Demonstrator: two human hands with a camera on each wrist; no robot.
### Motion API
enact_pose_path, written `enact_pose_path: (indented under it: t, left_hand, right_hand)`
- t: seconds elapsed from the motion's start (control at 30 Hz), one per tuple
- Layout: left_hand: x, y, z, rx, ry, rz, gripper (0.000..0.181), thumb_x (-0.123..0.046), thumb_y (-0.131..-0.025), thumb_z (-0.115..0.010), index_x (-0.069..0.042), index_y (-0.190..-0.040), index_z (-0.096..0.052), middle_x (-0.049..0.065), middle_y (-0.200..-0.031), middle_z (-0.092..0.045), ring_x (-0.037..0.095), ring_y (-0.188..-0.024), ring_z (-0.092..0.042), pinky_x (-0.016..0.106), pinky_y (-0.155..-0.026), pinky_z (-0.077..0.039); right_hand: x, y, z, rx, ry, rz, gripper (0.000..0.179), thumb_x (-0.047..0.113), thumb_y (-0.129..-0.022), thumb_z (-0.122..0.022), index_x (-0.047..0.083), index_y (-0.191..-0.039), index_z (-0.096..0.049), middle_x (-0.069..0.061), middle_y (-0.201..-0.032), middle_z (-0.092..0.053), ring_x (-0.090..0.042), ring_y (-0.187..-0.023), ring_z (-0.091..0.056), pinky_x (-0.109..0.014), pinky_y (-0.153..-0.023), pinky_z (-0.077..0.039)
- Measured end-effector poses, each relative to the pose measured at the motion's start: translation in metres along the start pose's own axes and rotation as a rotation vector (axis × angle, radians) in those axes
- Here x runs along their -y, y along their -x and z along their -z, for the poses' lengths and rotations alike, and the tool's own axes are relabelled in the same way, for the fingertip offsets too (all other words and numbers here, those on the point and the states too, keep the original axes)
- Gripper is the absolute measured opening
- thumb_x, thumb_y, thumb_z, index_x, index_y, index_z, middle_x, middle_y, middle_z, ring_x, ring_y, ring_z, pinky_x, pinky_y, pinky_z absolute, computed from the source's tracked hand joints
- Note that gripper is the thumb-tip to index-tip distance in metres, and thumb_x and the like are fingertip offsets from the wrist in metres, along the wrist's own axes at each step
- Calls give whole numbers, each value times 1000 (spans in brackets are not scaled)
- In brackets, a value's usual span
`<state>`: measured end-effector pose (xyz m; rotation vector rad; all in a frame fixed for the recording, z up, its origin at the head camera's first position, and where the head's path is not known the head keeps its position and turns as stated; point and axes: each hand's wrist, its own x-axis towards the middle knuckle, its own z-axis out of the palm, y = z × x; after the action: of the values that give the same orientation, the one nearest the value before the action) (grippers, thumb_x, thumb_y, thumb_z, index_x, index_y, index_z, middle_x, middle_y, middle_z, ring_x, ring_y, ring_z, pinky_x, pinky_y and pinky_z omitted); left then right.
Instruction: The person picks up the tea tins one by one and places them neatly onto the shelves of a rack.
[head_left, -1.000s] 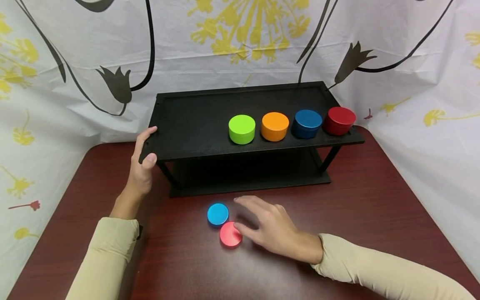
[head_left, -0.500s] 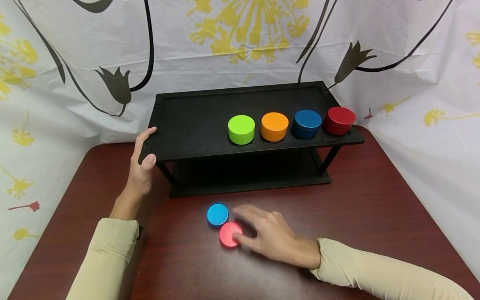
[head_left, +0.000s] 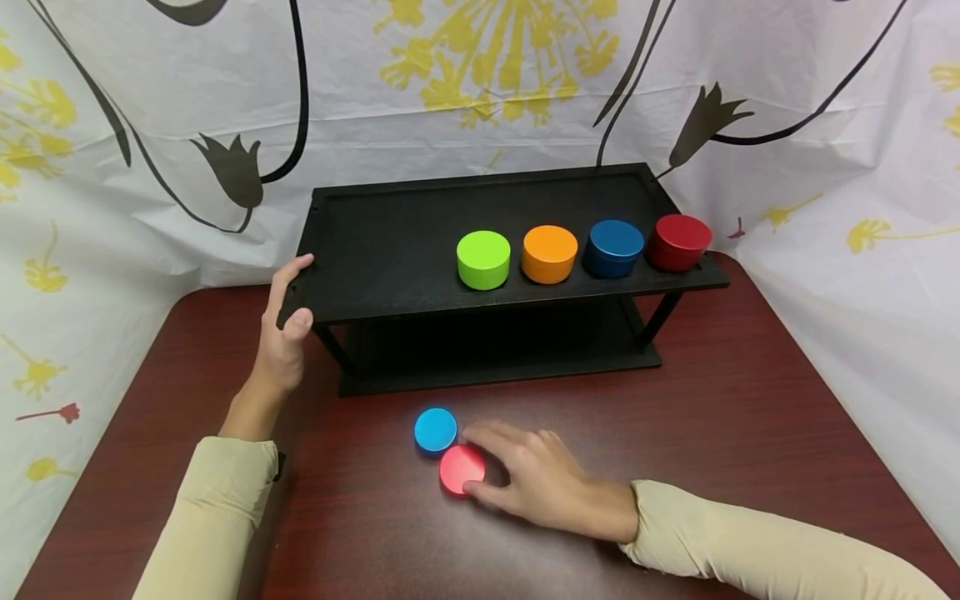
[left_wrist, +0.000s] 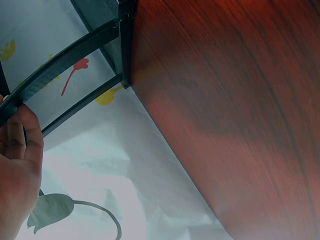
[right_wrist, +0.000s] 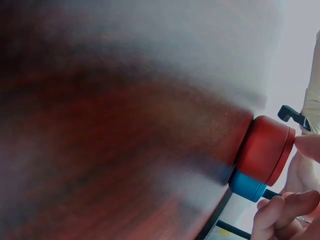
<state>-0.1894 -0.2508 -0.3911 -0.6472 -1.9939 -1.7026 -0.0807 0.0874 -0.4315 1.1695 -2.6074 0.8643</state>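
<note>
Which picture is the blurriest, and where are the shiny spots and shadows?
Right wrist view: the blurriest, with the table smeared and pale haze over it, though the pink tin looks clearer; head view: much sharper, with a pale shine on the table below the right hand; left wrist view: a soft, dark shadow on the table.

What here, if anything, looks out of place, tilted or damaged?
Nothing stands out. The green cylinder, orange cylinder, navy cylinder and red cylinder stand upright on the black rectangular shelf; the sky-blue cylinder and pink cylinder stand upright on the maroon wooden table. No damage shows.
</note>
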Motion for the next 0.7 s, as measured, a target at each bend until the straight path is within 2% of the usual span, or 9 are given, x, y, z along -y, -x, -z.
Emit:
enact_pose_path:
  t: [0.37,0.5,0.7]
  left_hand:
    - [1,-1,0,-9,5,-3,64,-31,-91,-48,-4,-149,-40,11,-151,-35,24,-132,-37,29,-107,-25]
    - [0,-1,-1,-8,2,-3,64,-31,-91,-48,-5,-149,-40,11,-151,-35,24,-132,-37,29,-107,-25]
    - [1,0,0,-3,-11,1,65,-37,-92,-50,-9,-149,-41,10,-151,-36,24,-133,-37,30,-108,-24]
  right_hand:
    - [1,-1,2,104,-10,23,50,42,-83,-77,16,-124,-68,1,-118,-68,-7,-101,-65,-30,-73,-56]
    - [1,-2,1,156,-10,34,47,39,-84,-78,15,-123,-68,2,-117,-68,-2,-92,-63,-27,-74,-55]
    - [0,-3,-1,187,20,42,47,39,-85,-76,14,-124,-68,0,-117,-67,1,-77,-56,-22,-68,-52]
